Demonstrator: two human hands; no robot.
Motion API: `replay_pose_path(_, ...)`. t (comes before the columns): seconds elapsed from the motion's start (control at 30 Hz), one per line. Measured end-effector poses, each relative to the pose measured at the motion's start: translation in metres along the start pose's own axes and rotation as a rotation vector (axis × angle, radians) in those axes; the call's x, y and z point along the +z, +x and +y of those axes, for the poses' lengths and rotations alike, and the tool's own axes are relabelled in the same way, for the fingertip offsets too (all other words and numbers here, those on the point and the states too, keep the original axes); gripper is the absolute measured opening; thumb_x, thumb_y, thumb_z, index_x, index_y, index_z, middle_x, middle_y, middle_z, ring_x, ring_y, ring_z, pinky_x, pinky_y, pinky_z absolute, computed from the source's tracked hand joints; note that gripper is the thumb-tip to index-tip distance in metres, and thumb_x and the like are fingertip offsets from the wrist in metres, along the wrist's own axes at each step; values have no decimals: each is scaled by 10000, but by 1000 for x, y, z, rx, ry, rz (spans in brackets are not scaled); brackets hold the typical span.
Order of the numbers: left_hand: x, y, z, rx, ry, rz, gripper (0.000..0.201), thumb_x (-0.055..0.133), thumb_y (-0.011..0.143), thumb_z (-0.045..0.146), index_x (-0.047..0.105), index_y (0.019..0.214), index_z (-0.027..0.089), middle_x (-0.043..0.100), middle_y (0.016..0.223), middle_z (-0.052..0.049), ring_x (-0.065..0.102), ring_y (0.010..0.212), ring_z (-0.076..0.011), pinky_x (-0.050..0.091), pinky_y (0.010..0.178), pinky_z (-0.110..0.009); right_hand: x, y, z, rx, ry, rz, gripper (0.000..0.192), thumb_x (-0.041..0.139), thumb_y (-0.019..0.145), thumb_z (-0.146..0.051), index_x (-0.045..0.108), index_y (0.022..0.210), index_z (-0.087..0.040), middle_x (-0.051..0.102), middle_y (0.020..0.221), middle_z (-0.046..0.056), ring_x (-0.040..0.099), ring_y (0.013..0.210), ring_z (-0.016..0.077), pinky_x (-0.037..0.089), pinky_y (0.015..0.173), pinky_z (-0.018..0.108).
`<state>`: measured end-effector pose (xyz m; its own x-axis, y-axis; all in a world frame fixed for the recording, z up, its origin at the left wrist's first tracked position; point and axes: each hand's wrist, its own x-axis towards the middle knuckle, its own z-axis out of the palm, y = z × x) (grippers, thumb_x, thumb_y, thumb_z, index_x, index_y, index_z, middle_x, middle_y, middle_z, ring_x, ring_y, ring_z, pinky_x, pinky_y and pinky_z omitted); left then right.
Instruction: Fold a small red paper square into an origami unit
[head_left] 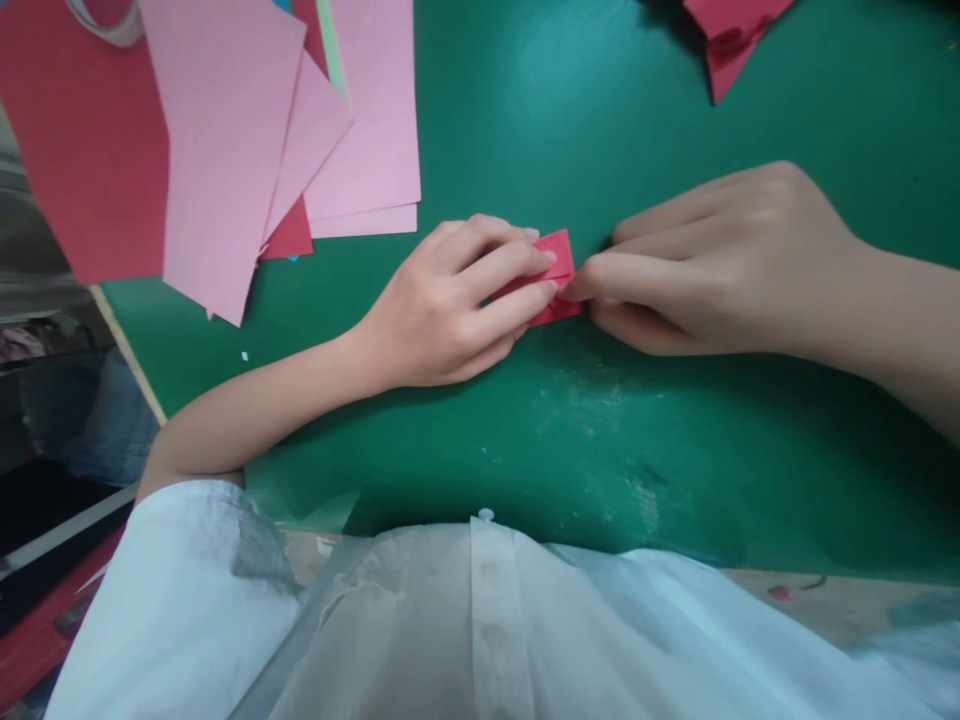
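Your left hand (442,310) presses its fingers down on a small folded red paper (556,262) lying flat on the green mat (600,440). Your right hand (712,265) pinches the paper's near right edge between thumb and fingertips. Loose pink sheets (225,150) lie well off beyond your left hand.

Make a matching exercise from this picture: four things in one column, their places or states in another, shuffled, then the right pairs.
Things:
1. small folded red paper
2. pink sheets
3. green mat
4. red paper piece

Places or states:
A. covers the table under both hands
B. lies at the top right edge
C. fanned out at the top left
D. pinched between left hand and right hand

Pairs: 1-D, 2-C, 3-A, 4-B
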<state>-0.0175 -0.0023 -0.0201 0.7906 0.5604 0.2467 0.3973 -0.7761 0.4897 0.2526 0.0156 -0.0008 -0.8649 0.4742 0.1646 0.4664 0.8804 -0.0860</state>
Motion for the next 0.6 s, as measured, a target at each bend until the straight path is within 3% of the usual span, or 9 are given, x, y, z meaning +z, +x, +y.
replay_pose_path(0.27,-1,2,4,105,195,96,254,504,1084,293,634,1302,281,762,1302,-53,748,1236,-295,675,915,-529,0,2,0,10,-28,-34,706,37,1104,-302,692,847,-236,510,598,-24,488,584,87,304,519,295)
replay_pose_path(0.6,-4,2,3,-24,4,-5,311,414,1125,375,634,1333,308,734,1366,-30,712,1338,-295,665,1047,-600,-4,6,-4,36,-32,-88,818,-45,1074,-310,728,810,-248,479,510,-16,489,531,87,271,493,294)
